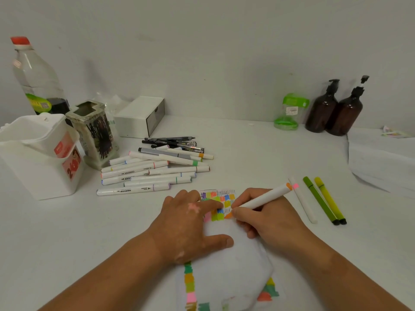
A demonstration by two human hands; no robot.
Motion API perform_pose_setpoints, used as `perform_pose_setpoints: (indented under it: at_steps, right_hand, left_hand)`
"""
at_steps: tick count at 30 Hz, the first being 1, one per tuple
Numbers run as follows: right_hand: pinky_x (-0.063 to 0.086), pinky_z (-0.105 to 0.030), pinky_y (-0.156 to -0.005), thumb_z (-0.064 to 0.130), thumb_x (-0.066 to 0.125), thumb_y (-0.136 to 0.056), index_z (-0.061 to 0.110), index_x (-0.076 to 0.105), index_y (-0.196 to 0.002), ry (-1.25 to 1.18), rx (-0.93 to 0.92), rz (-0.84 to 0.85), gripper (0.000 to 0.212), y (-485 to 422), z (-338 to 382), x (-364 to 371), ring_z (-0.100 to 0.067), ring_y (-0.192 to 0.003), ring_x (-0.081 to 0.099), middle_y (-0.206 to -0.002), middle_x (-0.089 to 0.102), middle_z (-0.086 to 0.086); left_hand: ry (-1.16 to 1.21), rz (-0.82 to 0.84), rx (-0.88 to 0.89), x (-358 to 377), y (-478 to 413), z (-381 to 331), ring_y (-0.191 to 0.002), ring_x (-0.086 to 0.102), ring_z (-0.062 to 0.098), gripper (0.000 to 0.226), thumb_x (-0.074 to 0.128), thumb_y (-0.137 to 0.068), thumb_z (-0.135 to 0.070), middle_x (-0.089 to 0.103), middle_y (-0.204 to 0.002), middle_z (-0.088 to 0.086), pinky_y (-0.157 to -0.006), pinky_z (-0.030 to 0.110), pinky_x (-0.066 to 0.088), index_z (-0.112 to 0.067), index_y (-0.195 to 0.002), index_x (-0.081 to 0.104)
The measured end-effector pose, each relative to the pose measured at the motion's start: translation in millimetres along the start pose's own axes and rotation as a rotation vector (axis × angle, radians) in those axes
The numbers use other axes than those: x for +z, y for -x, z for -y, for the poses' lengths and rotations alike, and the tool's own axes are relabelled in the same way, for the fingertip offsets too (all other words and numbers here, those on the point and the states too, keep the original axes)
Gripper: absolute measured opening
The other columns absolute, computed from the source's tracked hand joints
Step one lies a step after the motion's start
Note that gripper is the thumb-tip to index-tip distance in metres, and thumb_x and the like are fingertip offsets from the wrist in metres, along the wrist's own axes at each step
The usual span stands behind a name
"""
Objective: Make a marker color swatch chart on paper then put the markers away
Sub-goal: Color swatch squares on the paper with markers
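Your right hand (267,216) grips a smooth white cylindrical marker with an orange band (265,198) in a writing hold. Its tip is down among the small coloured swatch squares (219,205), and its tail points to two o'clock. Your left hand (188,223) lies flat with its fingers spread, pressing on the white sheet of paper (226,265). There is a pink ink smear on the back of that hand. The sheet lies between your forearms, with more blocks of colour along its near edges.

Just beside the right hand at two o'clock lies a white marker with a pink band (303,203). Beyond it are two slim green felt pens with black tips (324,200), lying parallel and touching.

At eleven o'clock a loose heap of white barrel markers (152,173) lies on the table, and a few thin black gel pens (175,142) rest at its far edge. At ten o'clock stands a white plastic tub with red labels (40,167), with a smaller white tub sitting in its mouth. Beside it is a square worn pen pot with a dark pattern (94,133), and you cannot tell what it contains. Behind these stand a clear plastic bottle with a red cap (33,75) and a white rectangular box (139,116).

At one o'clock, against the plain white wall (224,41), are a clear jar with a green lid (289,113) and two glossy brown pump bottles (334,111). A stack of white papers (381,162) lies at three o'clock on the matte white table (247,149).
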State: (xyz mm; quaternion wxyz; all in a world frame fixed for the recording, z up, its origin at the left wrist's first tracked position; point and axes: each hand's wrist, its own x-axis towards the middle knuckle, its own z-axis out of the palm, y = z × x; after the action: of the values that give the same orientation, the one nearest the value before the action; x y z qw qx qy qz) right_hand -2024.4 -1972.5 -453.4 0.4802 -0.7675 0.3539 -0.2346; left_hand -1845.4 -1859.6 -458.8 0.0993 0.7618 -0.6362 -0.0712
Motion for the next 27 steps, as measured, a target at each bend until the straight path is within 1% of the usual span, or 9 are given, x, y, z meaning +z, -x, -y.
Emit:
perform_pose_setpoints:
  at_steps: [2, 5, 8, 12, 16, 18, 22, 24, 27]
  right_hand:
    - [0.051, -0.023, -0.05, 0.025, 0.073, -0.078, 0.027, 0.074, -0.081, 0.013, 0.002, 0.016, 0.004, 0.2, 1.3, -0.6, -0.013, -0.05, 0.063, -0.061, 0.069, -0.002]
    - [0.05, -0.02, -0.05, 0.024, 0.075, -0.083, 0.029, 0.073, -0.082, 0.018, -0.007, -0.019, 0.006, 0.3, 1.9, -1.0, -0.013, -0.05, 0.065, -0.061, 0.07, -0.004]
    - [0.05, -0.021, -0.049, 0.019, 0.074, -0.082, 0.026, 0.073, -0.079, 0.007, 0.011, 0.004, 0.008, -0.1, 3.7, -1.5, -0.014, -0.05, 0.064, -0.062, 0.07, -0.004]
    - [0.049, -0.018, -0.049, 0.021, 0.074, -0.083, 0.028, 0.073, -0.081, 0.021, 0.006, -0.02, 0.007, 0.9, 3.8, -1.6, -0.013, -0.05, 0.065, -0.062, 0.07, -0.003]
    - [0.05, -0.021, -0.049, 0.02, 0.073, -0.082, 0.026, 0.072, -0.079, 0.01, 0.018, -0.005, 0.006, 0.5, 3.9, -1.5, -0.014, -0.049, 0.064, -0.062, 0.07, -0.004]
    - [0.051, -0.021, -0.051, 0.023, 0.073, -0.083, 0.027, 0.072, -0.081, 0.014, 0.013, -0.026, 0.005, 0.2, 3.9, -2.0, -0.014, -0.051, 0.066, -0.064, 0.071, -0.004]
    - [0.051, -0.021, -0.051, 0.019, 0.073, -0.083, 0.027, 0.073, -0.078, -0.006, 0.03, -0.007, 0.01, 1.0, 4.7, -1.7, -0.014, -0.051, 0.065, -0.063, 0.071, -0.004]
    - [0.051, -0.02, -0.051, 0.021, 0.073, -0.085, 0.028, 0.072, -0.08, 0.005, 0.022, -0.03, 0.008, 1.1, 5.3, -1.6, -0.014, -0.051, 0.065, -0.063, 0.071, -0.004]
    - [0.05, -0.019, -0.05, 0.019, 0.073, -0.083, 0.027, 0.072, -0.078, 0.0, 0.036, -0.013, 0.009, 1.9, 5.8, -1.5, -0.013, -0.05, 0.064, -0.062, 0.07, -0.003]
  left_hand:
    - [0.004, -0.004, 0.002, 0.6, -0.4, 0.4, -0.101, 0.033, 0.01, 0.088, 0.038, -0.067, -0.095, 0.041, -0.103, -0.015, -0.096, 0.035, 0.034, -0.052, -0.143, 0.033]
    - [0.008, -0.006, 0.006, 1.4, -1.2, 1.4, -0.102, 0.035, 0.009, 0.088, 0.036, -0.065, -0.096, 0.041, -0.102, -0.016, -0.094, 0.035, 0.034, -0.053, -0.142, 0.033]
    - [0.013, -0.005, 0.005, 2.3, -1.8, 2.0, -0.103, 0.035, 0.009, 0.09, 0.034, -0.064, -0.097, 0.041, -0.102, -0.016, -0.095, 0.035, 0.034, -0.053, -0.142, 0.033]
    - [0.015, -0.009, 0.005, 2.7, -2.1, 2.6, -0.101, 0.035, 0.009, 0.09, 0.033, -0.063, -0.098, 0.041, -0.1, -0.017, -0.093, 0.034, 0.034, -0.054, -0.142, 0.033]
    - [0.008, -0.004, 0.005, 2.4, -1.7, 2.6, -0.099, 0.034, 0.008, 0.089, 0.035, -0.064, -0.098, 0.04, -0.1, -0.017, -0.09, 0.033, 0.033, -0.054, -0.142, 0.032]
    - [0.008, 0.0, 0.001, 2.1, -1.6, 2.1, -0.1, 0.034, 0.008, 0.089, 0.035, -0.064, -0.098, 0.041, -0.102, -0.017, -0.092, 0.034, 0.034, -0.054, -0.142, 0.032]
    - [0.014, 0.011, -0.003, 0.4, -0.7, 0.7, -0.102, 0.035, 0.009, 0.089, 0.038, -0.066, -0.096, 0.041, -0.103, -0.016, -0.095, 0.035, 0.035, -0.053, -0.143, 0.032]
    - [0.012, 0.013, -0.002, -0.6, -0.4, 0.3, -0.102, 0.036, 0.01, 0.088, 0.038, -0.067, -0.096, 0.041, -0.103, -0.016, -0.095, 0.035, 0.035, -0.053, -0.143, 0.032]
    - [0.008, 0.02, 0.0, -1.4, -0.4, 0.1, -0.103, 0.036, 0.01, 0.088, 0.037, -0.066, -0.096, 0.041, -0.104, -0.015, -0.096, 0.035, 0.036, -0.053, -0.143, 0.031]
